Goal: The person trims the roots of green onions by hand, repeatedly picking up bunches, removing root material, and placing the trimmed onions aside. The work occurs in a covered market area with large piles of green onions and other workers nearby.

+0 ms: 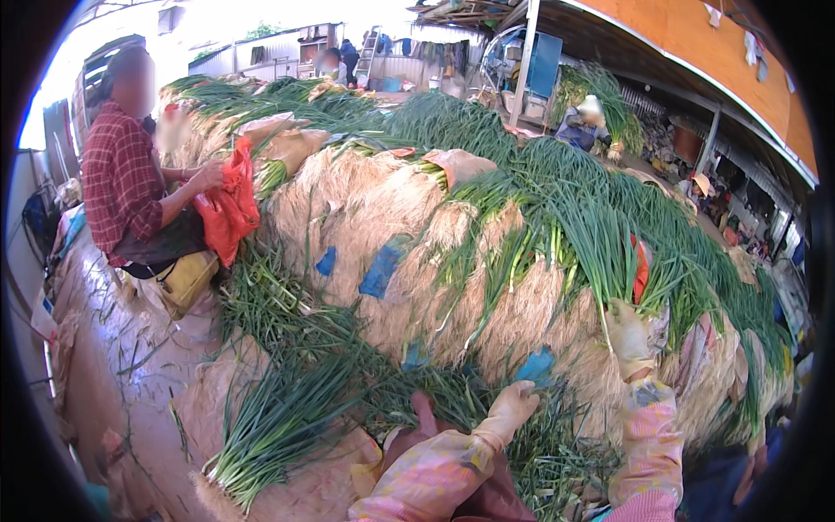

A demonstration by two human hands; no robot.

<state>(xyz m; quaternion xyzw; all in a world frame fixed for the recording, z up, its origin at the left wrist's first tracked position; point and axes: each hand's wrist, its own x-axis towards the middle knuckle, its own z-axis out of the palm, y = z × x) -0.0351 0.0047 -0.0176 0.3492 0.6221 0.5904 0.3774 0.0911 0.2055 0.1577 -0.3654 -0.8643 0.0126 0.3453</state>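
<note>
A long heap of green onions (600, 187) fills the middle, with pale stringy roots (513, 317) hanging toward me. My right hand (631, 335), in a pale glove, reaches into its near side and is closed on a green onion (607, 329), whose thin pale stem shows beside the fingers. Lower and to the left, my left hand (509, 413), also gloved, is curled near a scrap of blue plastic (535, 367). Whatever it may hold is hidden. A loose bunch of green onions (283, 426) lies on the ground at lower left, roots toward me.
At left, a person in a checked shirt (126, 174) handles a red plastic bag (230, 204). Cut green leaves (296, 313) litter the ground before the heap. Another person (583, 126) is behind it, beside a raised onion bunch (613, 104). A post (525, 65) stands at the back.
</note>
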